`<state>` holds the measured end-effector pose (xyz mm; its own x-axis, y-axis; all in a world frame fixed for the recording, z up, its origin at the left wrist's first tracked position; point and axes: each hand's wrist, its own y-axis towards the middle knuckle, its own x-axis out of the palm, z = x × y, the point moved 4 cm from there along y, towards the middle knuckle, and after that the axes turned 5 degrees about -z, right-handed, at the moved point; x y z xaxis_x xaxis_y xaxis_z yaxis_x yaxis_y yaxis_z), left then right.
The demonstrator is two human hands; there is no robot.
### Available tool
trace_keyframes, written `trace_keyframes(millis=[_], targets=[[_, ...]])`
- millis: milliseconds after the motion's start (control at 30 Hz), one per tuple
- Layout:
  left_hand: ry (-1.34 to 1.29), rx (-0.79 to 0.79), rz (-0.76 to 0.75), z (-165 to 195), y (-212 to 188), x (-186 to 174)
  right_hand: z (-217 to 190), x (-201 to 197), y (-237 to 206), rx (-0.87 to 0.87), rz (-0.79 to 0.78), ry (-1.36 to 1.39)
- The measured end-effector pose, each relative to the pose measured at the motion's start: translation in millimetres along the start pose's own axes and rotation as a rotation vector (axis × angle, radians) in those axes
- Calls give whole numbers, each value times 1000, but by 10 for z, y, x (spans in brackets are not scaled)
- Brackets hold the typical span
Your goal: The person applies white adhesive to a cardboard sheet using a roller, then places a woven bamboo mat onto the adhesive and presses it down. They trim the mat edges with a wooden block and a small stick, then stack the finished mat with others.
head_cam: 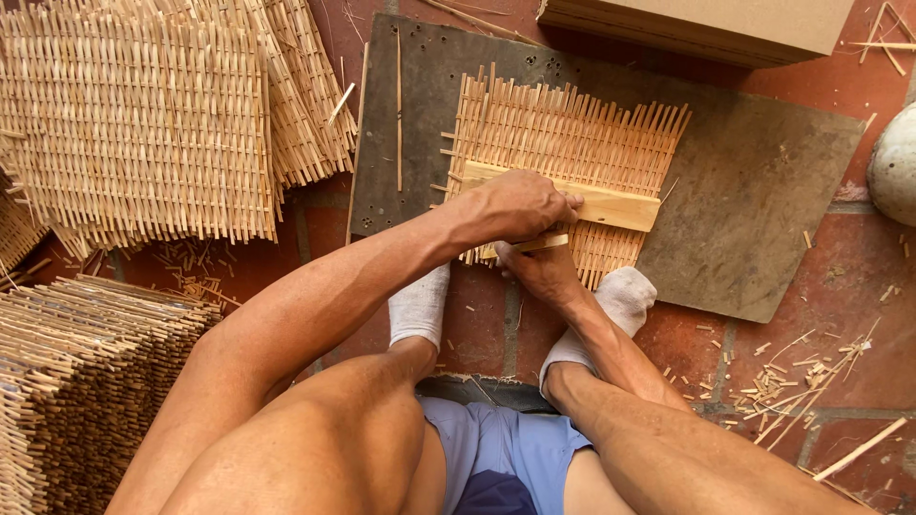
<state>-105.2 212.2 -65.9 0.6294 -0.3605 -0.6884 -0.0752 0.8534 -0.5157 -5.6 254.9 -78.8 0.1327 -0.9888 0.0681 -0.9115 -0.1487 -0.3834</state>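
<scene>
Left hand (515, 205): pressing down, fingers curled, on a flat wooden slat (611, 205) that is lying across the mat; the hand is covering the slat's near end and gripping it from above.
Right hand (542, 270): sitting just under the left hand, touching it, closed around a short wooden stick (534, 245); only the stick's pale end is showing between the two hands, so how much is being held cannot be told.
Mat (563, 143): a small woven bamboo panel lying directly under both hands, its loose strip ends sticking out beyond the slat, away from the person.
Board (763, 181): a dark, worn, flat sheet lying under the mat and reaching well out to the right of the grip.
Feet: two white socks (420, 305) resting just behind the hands, one on each side of the right wrist, toes touching the board's near edge.
Floor (840, 315): red tiles, with bamboo scraps (792, 377) lying scattered to the right of the grip.
Stacks: finished woven panels (143, 114) piled well to the left of the hands; another stack (76, 381) sitting nearer the person on the same side.
Cardboard (706, 24): a flat brown piece lying beyond the board, far from the grip.
</scene>
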Motion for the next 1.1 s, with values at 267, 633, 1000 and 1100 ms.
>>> trace_keyframes(millis=[267, 633, 1000, 1100], targets=[[16, 68, 76, 35, -18, -61, 16, -69, -30, -82, 51, 204], [-11, -57, -18, 83, -166, -9, -148, -849, -760, -72, 365, -194], [296, 76, 319, 302, -383, 393, -249, -1112, -1149, -30, 426, -109], [252, 69, 362, 367, -533, 441, -212, -1074, -1264, -24, 405, -150]])
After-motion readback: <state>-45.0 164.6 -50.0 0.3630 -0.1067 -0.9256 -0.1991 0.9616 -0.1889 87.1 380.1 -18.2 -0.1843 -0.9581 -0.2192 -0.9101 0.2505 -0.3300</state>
